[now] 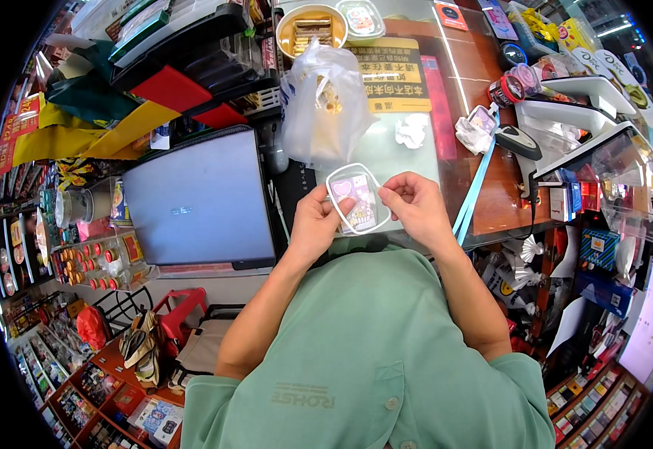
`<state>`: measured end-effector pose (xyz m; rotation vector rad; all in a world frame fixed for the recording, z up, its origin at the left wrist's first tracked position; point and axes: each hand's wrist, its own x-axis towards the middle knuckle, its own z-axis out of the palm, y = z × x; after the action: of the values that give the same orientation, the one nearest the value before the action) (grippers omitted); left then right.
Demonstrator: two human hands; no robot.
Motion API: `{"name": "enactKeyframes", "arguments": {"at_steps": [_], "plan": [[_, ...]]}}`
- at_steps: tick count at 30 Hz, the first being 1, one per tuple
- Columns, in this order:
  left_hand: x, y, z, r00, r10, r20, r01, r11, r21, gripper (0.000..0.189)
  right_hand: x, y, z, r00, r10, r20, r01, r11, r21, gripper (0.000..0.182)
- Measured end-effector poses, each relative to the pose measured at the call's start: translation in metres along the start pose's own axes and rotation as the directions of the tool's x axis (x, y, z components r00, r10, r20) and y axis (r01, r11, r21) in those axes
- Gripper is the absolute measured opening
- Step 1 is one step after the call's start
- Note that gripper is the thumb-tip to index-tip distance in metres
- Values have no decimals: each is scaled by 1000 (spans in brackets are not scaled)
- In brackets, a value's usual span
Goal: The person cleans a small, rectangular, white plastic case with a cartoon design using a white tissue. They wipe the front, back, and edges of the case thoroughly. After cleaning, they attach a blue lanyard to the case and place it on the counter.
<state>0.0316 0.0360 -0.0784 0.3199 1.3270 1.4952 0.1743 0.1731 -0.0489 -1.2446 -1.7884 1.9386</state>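
Observation:
In front of my green shirt, a small clear plastic box (383,215) with a rounded white rim is held over the counter's near edge. Purple cartoon-printed cards or a printed insert (363,196) show within its outline; I cannot tell which. My left hand (315,227) grips the box's left side, the thumb lying over the print. At the right rim, the thumb and fingers of my right hand (419,210) pinch the edge. Just beyond the box stands a tied translucent plastic bag (326,132) with yellowish contents. Crumpled white tissue (412,130) lies to its right.
A laptop (197,202) takes up the left side, a mouse (276,154) beside it. On the right are a barcode scanner (520,143) and a light-blue lanyard (475,193). A round tub of wrapped packets (285,33) and a lidded box (363,19) stand at the back.

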Motion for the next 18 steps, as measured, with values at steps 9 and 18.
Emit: {"name": "enactKeyframes", "arguments": {"at_steps": [9,18], "plan": [[-1,-1,-3,1000,-5,-5,5,997,-74,26,-7,3,-3,992,-113,60,109,992,68,27],[-2,7,-5,999,-31,8,31,998,-61,25,-6,10,-3,984,-108,141,93,990,110,29]]}}
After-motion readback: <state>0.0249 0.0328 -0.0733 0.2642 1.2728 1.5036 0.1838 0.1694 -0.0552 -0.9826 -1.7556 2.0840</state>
